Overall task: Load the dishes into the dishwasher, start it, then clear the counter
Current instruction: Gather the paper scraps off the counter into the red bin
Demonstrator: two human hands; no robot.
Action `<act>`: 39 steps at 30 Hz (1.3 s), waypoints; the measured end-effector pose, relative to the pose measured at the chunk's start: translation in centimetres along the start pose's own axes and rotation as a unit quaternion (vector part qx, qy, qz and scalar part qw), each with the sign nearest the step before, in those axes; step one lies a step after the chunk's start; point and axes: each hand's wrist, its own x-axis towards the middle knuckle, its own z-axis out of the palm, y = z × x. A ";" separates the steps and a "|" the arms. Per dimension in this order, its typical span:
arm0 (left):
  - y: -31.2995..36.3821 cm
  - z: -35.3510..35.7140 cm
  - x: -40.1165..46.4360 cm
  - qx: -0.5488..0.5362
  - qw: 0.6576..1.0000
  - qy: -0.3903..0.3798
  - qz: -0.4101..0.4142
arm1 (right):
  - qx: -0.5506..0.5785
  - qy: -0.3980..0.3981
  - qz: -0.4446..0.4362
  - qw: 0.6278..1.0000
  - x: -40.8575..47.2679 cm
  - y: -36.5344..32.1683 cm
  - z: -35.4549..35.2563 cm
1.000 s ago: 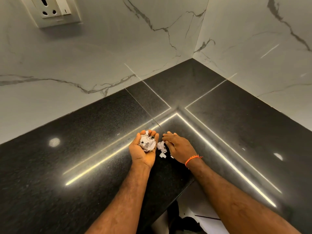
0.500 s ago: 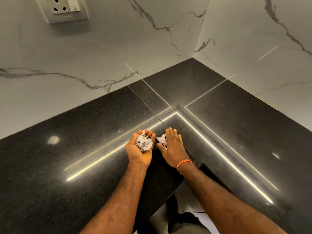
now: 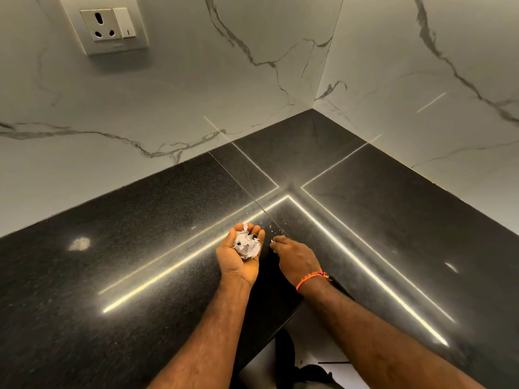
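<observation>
Left hand [image 3: 238,255], palm up and cupped, holds crumpled white paper scraps [image 3: 247,246]; right hand [image 3: 295,255] pinches a small white scrap [image 3: 271,241] on glossy black granite counter [image 3: 140,262].

**Single head cam, looking down at counter corner**

One wide-angle view from the person's head, facing forward and down into the inner corner of the black counter [image 3: 140,262]. Close range; both forearms enter from the bottom edge. Marble walls [image 3: 196,94] fill the top.

Right hand [image 3: 296,258] fingers curled under, maybe pinching scrap; can't tell.
</observation>
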 end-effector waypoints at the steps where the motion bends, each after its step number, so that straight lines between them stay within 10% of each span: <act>1: -0.1 0.0 0.0 0.001 1.000 0.000 0.001 | -0.001 0.008 0.003 1.000 0.4 0.2 -0.3; 8: -0.6 0.1 0.6 0.006 1.000 0.015 -0.003 | 0.295 0.135 0.248 0.913 4.3 -1.2 -3.2; 11: -1.3 0.9 0.7 -0.005 1.000 0.015 -0.017 | 0.360 0.145 0.196 0.901 5.2 -2.9 -6.1; 18: -2.0 2.7 1.2 0.011 0.999 0.009 -0.043 | 0.261 0.008 -0.022 0.965 4.7 -4.8 -7.9; 23: -0.7 2.2 1.4 0.003 1.000 -0.009 -0.024 | 0.285 0.165 0.114 0.937 4.1 -0.9 -7.1; 27: 0.5 0.7 1.3 0.014 1.000 0.003 -0.009 | 0.243 0.140 0.217 0.935 1.7 2.8 -2.5; 32: 1.9 -0.5 0.8 0.020 1.000 0.016 0.008 | 0.042 0.021 0.173 0.984 0.7 0.7 4.0; 39: 3.0 -1.3 0.2 0.036 0.998 0.037 0.028 | 0.117 -0.045 0.059 0.990 5.9 -1.5 3.0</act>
